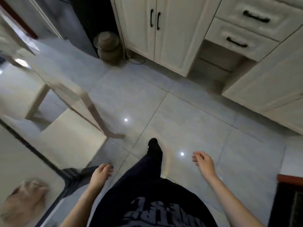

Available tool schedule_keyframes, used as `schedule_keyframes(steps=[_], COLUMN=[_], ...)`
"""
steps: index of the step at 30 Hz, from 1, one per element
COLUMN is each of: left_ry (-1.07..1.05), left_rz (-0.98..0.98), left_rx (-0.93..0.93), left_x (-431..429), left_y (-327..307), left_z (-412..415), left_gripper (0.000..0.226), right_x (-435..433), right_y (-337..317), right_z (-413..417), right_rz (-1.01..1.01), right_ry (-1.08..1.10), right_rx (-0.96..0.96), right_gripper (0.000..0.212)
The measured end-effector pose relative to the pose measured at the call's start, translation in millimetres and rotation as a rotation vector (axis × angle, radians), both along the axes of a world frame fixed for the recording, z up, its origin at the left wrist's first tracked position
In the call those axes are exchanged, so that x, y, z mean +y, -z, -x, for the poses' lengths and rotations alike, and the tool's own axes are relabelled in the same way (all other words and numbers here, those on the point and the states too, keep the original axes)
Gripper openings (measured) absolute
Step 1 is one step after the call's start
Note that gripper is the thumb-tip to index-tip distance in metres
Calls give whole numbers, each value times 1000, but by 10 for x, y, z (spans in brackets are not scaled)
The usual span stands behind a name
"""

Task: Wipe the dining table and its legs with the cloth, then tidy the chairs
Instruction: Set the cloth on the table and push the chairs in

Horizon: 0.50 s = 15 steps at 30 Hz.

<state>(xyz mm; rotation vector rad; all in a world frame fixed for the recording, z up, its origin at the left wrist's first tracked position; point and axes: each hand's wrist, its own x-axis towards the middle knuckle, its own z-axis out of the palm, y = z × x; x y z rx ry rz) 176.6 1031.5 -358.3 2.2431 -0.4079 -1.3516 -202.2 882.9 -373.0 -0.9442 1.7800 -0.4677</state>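
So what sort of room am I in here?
Most likely a home kitchen-diner: cream cabinets and drawers with black handles line the far side, and a glossy table with a chair by it stands on a tiled floor.

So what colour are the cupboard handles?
The handles are black, seen best in the head view.
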Motion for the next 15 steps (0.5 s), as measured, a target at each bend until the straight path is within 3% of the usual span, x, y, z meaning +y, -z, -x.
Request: schedule_keyframes(steps=[4, 8, 15], left_ry=[42, 81, -15], left_rz=[8, 136, 208], left_rx=[53, 52, -1], left_x=[-1110, -2276, -3456], left_y=[9, -206, -252], left_z=[-145, -257, -497], left_gripper=[21, 21, 20], right_x=[-781, -1693, -3298], right_y=[-53, -239, -216], right_z=[17, -41, -313], right_rz=[-22, 16, 10], right_ry=[56, 84, -83], right_rx=[53, 59, 70], right_gripper=[13, 16, 20])
